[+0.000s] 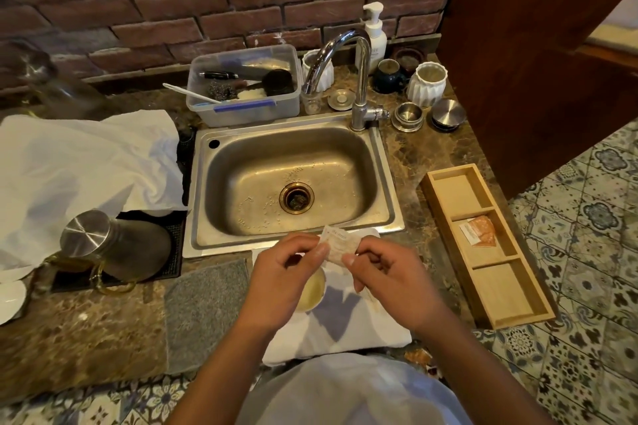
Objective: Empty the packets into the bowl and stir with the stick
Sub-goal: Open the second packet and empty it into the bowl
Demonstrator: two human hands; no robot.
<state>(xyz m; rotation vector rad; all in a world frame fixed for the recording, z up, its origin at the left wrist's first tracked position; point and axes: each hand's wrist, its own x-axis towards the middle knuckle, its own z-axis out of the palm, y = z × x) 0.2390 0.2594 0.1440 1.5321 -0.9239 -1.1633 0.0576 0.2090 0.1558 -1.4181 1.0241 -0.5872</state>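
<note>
A small white packet [340, 242] is pinched between both of my hands, just in front of the sink. My left hand [286, 272] holds its left edge and my right hand [383, 272] grips its right edge. Below my hands a pale yellowish bowl [312, 290] stands on a white cloth with blue shapes [341, 321]; my left hand covers most of the bowl. More packets, one white and one orange [481, 229], lie in the middle compartment of a wooden tray [448, 217] at the right. I see no stick.
The steel sink [293, 183] with its tap [359, 79] lies straight ahead. A clear plastic tub [243, 90], jars and a soap pump stand behind it. At the left are a white cloth [79, 162], a steel-lidded jug [114, 245] and a grey mat [203, 304].
</note>
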